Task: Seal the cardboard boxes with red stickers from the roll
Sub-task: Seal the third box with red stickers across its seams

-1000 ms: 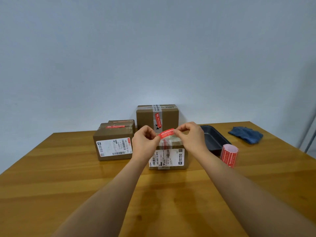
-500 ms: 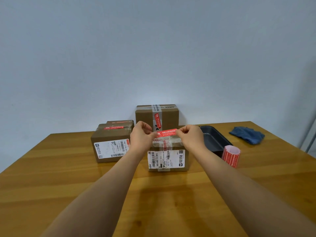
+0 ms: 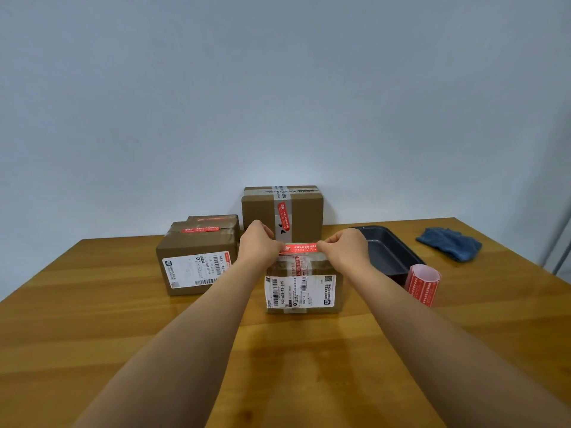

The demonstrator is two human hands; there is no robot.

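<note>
A red sticker [image 3: 299, 247] is stretched level between my two hands, just above the top of the nearest cardboard box [image 3: 304, 290]. My left hand [image 3: 258, 245] pinches its left end and my right hand [image 3: 346, 250] pinches its right end. That box has a white shipping label on its front and another red sticker running along its top tape. The sticker roll [image 3: 422, 284] stands on the table to the box's right.
A cardboard box [image 3: 194, 264] with a red sticker on top sits at the left, a smaller one [image 3: 213, 218] behind it, and a taller taped box [image 3: 282, 211] at the back. A dark baking tray [image 3: 386, 251] and a blue cloth [image 3: 449, 247] lie at the right on the wooden table [image 3: 92, 319].
Both hands lowered the sticker toward the box top, levelled it and pulled it taut. The view shifted slightly.
</note>
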